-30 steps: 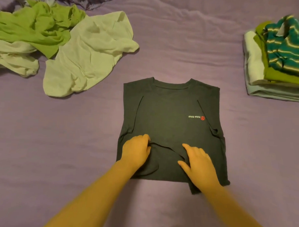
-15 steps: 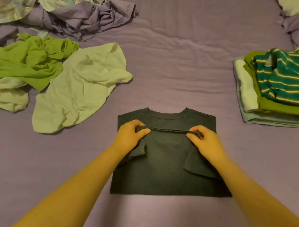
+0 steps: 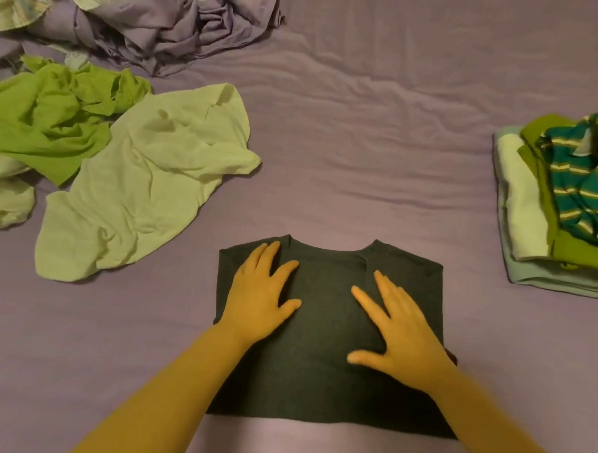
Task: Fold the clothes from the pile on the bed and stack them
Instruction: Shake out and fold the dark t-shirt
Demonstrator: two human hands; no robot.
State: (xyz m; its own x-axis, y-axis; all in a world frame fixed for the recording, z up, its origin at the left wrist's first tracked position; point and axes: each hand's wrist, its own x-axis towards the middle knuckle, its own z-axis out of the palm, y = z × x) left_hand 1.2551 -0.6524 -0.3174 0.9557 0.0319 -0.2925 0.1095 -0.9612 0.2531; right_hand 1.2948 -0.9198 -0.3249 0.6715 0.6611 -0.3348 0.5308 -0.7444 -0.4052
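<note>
Half a second ago both hands pinched the hem of the dark T-shirt (image 3: 327,333) and carried it up toward the collar; now the fold is down and the fingers (image 3: 272,259) of the left hand (image 3: 258,300) and the right hand (image 3: 394,329) lie straight and spread, pressing it flat and gripping nothing. The folded shirt lies directly under both palms on the purple bed (image 3: 363,143), its long axis across the body. The stack of folded clothes (image 3: 558,210) lies well apart to the right, nearer the right hand with bare sheet between, while the unfolded pale green shirt (image 3: 148,185) and the rest of the pile (image 3: 55,123) lie to the left.
</note>
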